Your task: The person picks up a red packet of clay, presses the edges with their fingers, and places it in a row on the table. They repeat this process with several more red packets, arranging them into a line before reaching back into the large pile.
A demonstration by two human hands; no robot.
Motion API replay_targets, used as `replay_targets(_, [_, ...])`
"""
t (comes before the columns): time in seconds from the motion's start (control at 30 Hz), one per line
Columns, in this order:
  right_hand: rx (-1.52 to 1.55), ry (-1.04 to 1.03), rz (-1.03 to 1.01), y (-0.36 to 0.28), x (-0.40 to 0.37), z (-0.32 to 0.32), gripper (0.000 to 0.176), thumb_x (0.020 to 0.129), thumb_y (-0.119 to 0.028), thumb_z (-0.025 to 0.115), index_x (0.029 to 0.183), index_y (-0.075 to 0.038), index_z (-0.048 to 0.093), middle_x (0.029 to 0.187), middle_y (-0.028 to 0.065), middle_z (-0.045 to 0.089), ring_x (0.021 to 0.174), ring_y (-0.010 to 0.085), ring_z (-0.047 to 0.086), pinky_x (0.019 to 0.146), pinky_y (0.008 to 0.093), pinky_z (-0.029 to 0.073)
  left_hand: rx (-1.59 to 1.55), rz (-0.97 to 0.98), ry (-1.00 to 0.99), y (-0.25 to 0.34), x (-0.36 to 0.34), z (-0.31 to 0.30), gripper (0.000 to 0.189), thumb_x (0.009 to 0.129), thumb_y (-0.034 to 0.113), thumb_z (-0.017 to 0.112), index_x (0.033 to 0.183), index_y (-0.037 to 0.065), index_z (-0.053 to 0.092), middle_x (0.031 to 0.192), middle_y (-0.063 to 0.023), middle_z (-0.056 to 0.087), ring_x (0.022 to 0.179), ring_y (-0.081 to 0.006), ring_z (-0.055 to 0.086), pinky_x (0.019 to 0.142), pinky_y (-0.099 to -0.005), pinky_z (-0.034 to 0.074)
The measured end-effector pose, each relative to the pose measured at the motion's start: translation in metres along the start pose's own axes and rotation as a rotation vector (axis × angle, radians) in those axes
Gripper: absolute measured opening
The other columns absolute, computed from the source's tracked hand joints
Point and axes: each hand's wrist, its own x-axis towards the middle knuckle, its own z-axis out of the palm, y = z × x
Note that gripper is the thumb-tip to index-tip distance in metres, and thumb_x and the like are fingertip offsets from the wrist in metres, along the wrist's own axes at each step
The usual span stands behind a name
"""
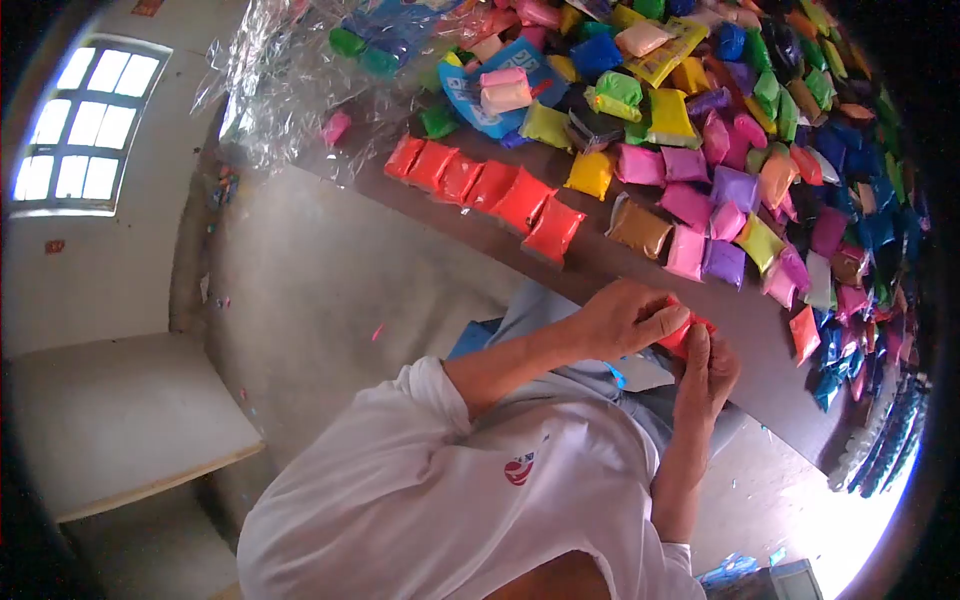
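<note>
A small red packet (677,338) is pinched between my two hands, above the table's near edge. My left hand (625,318) has its thumb and fingers closed on one side of it. My right hand (708,372) grips the other side, thumb pressed against the wrapper. Fingers cover much of the packet. On the table to the left, a row of several red packets (490,186) lies side by side along the edge. Just beyond my hands are a brown packet (638,226), a pink packet (686,251) and a purple packet (723,262).
A large heap of coloured packets (770,110) covers the far and right parts of the brown table (740,310). Crumpled clear plastic (290,90) sits at the far left. One orange-red packet (804,334) rests near the right edge. Bits of litter dot the concrete floor (330,260).
</note>
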Motion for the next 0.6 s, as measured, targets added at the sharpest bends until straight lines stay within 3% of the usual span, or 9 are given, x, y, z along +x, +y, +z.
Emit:
replay_targets(0.13, [-0.102,0.04,-0.089,0.004,0.0,0.004,0.03,0.092,-0.026,0.05,0.077,-0.003,0.06,0.055,0.0003,0.052,0.046,0.0068,0.046,0.04,0.0228,0.035,-0.107,-0.009,0.016,0.001,0.0,0.002,0.035,0.089,0.035,0.051,0.08,0.002,0.057,0.058,-0.0034,0.048,0.057,-0.0074,0.04,0.05,-0.0284,0.037])
replay_targets(0.2, [-0.153,0.102,-0.176,0.012,-0.002,0.007,0.023,0.092,-0.025,0.05,0.081,-0.008,0.059,0.058,-0.0067,0.046,0.045,0.0014,0.035,0.04,0.0181,0.024,-0.205,-0.066,-0.023,0.009,-0.001,0.0,0.037,0.088,0.037,0.052,0.079,0.002,0.057,0.059,-0.0031,0.05,0.057,-0.0077,0.041,0.05,-0.0289,0.037])
replay_targets(0.33, [-0.212,0.075,-0.214,0.018,-0.003,0.005,0.023,0.092,-0.025,0.05,0.081,-0.007,0.058,0.059,-0.0065,0.046,0.047,0.0013,0.036,0.041,0.0179,0.025,-0.035,-0.042,-0.038,0.002,0.001,0.001,0.037,0.088,0.038,0.053,0.079,0.003,0.057,0.059,-0.0024,0.05,0.057,-0.008,0.041,0.05,-0.0294,0.037])
replay_targets(0.43, [-0.087,0.137,-0.18,0.011,-0.005,0.009,0.023,0.092,-0.026,0.05,0.08,-0.007,0.058,0.06,-0.0066,0.045,0.048,0.0012,0.036,0.041,0.0181,0.025,-0.075,-0.033,-0.003,0.006,0.001,0.003,0.04,0.087,0.042,0.052,0.079,0.003,0.058,0.059,-0.0064,0.053,0.054,-0.0134,0.047,0.05,-0.0327,0.038])
replay_targets(0.5, [0.009,0.11,-0.091,-0.004,-0.004,0.008,0.027,0.093,-0.026,0.048,0.078,-0.005,0.058,0.057,-0.0032,0.046,0.045,0.0044,0.038,0.038,0.0216,0.027,0.165,-0.033,0.051,-0.001,0.002,0.007,0.043,0.087,0.044,0.05,0.079,0.003,0.058,0.06,-0.0125,0.054,0.053,-0.0228,0.052,0.051,-0.0369,0.039])
replay_targets(0.53, [0.007,0.11,-0.092,-0.01,-0.004,0.006,0.027,0.093,-0.026,0.048,0.078,-0.005,0.058,0.057,-0.0032,0.046,0.045,0.0044,0.038,0.038,0.0216,0.027,0.164,-0.032,0.051,-0.001,0.001,0.008,0.043,0.087,0.044,0.05,0.079,0.003,0.058,0.06,-0.0125,0.054,0.053,-0.0228,0.052,0.051,-0.0369,0.039])
replay_targets(0.6, [0.151,0.059,0.129,-0.018,-0.003,0.002,0.024,0.092,-0.026,0.049,0.083,-0.006,0.059,0.059,-0.0036,0.047,0.046,0.0037,0.039,0.039,0.02,0.025,0.125,0.035,0.1,0.0,0.002,0.01,0.045,0.087,0.046,0.048,0.078,0.003,0.058,0.061,-0.0169,0.055,0.054,-0.0293,0.054,0.052,-0.0394,0.039])
